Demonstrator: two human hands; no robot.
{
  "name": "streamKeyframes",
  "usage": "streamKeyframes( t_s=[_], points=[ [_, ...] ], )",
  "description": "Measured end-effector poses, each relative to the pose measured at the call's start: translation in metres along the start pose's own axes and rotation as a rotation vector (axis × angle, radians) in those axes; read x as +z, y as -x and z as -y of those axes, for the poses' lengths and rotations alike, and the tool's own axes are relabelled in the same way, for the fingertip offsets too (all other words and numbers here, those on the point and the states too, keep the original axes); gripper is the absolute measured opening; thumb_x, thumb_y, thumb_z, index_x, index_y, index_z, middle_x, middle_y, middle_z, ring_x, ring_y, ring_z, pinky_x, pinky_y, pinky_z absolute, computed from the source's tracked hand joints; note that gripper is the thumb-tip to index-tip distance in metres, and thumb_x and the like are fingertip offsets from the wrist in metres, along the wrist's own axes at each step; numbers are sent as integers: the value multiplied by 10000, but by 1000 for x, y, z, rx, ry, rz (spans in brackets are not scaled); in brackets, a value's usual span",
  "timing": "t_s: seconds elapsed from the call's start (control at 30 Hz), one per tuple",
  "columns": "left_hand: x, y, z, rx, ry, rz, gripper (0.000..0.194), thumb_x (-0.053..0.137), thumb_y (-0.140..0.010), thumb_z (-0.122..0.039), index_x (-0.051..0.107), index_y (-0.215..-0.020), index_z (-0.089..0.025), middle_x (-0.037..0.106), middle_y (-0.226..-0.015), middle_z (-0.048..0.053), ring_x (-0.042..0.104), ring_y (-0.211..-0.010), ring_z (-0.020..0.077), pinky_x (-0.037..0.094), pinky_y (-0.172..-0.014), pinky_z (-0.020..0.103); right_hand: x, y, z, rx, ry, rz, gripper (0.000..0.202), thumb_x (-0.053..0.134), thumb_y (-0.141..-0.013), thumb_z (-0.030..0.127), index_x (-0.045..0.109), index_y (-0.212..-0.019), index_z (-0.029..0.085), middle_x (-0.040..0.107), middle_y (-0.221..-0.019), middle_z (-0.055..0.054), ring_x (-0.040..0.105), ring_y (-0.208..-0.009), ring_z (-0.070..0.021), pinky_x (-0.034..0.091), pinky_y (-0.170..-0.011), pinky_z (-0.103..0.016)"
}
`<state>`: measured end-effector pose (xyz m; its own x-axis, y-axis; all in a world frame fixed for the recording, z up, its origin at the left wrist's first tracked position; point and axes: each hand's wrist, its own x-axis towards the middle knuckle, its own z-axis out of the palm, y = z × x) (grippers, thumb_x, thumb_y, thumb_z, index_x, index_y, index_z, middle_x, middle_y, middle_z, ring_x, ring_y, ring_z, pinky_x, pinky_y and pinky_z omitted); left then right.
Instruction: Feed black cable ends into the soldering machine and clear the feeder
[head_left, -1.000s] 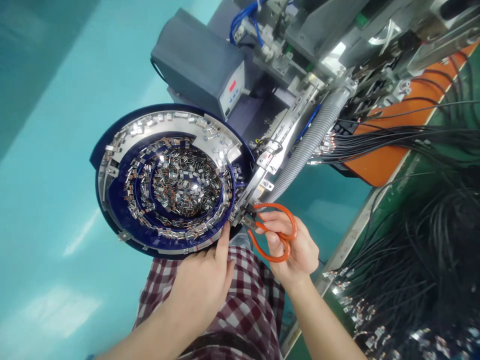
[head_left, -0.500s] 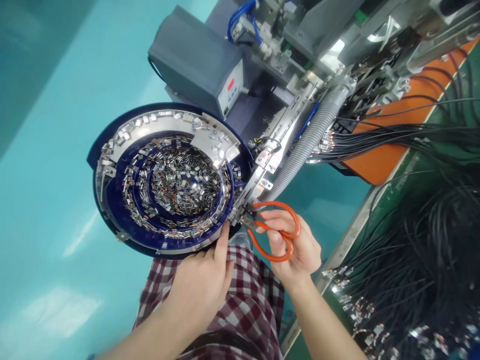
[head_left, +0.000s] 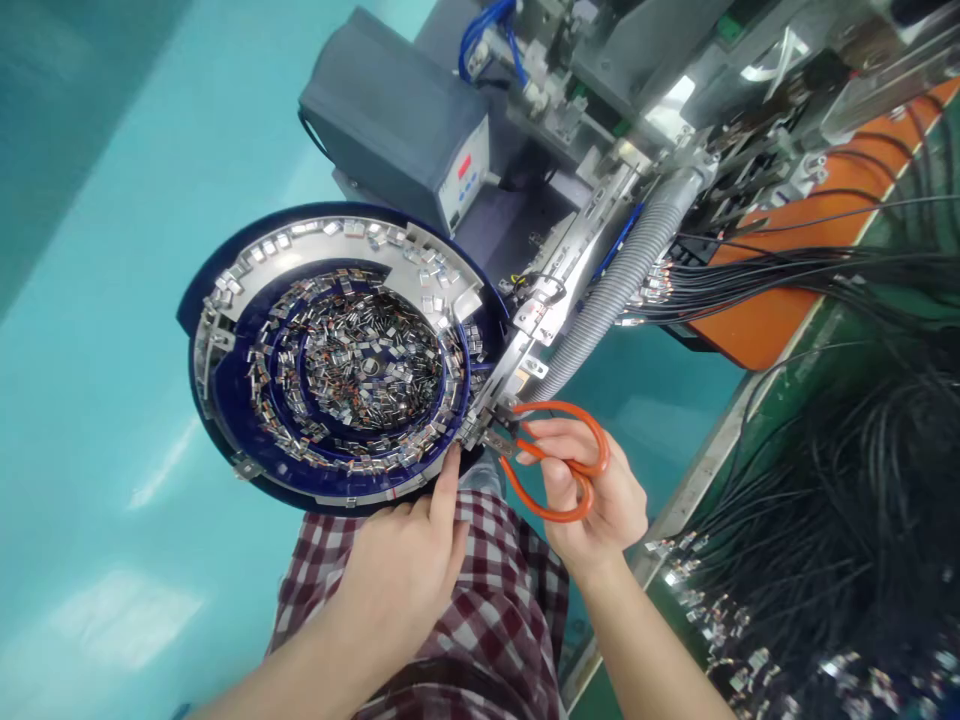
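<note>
My right hand [head_left: 592, 490] is closed on the orange handles of a pair of scissors [head_left: 559, 408]. Their metal end points left at the start of a narrow feed track [head_left: 521, 340]; the tips are hard to make out there. With its index finger stretched out, my left hand [head_left: 405, 560] touches the spot where the track meets the rim of a blue vibratory feeder bowl [head_left: 232, 385]. Its other fingers bend over the near rim, holding nothing that I can see. Small metal connector shells [head_left: 360, 350] fill the bowl and line its spiral ledges.
Behind the bowl stands a grey control box [head_left: 397, 110] with a red display. A grey corrugated hose [head_left: 622, 285] runs beside the track toward the machine. Black cables with metal ends [head_left: 847, 480] are heaped on the green table at right, near an orange board [head_left: 742, 330].
The scissors' handles and my right hand have shifted slightly to the right. Some connector shells on the bowl's upper ledge have changed position. My left hand stays at the rim.
</note>
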<state>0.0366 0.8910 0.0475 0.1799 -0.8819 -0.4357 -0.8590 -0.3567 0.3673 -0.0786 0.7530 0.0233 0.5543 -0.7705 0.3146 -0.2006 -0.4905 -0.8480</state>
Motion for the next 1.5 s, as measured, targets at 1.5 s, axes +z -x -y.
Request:
streamKeyframes(
  t_s=[1.5],
  points=[
    [-6,-7,-10,-14,-20,94,612,453,-883,-174,232,-1432,-17,713,-768,77,667,-596,242,540,-535,368,1,-1,3,-54,43,-22,112,569,-893,157,658,-958,166,717,-891,-71,699,-807,-213,601,-669,-369]
  ],
)
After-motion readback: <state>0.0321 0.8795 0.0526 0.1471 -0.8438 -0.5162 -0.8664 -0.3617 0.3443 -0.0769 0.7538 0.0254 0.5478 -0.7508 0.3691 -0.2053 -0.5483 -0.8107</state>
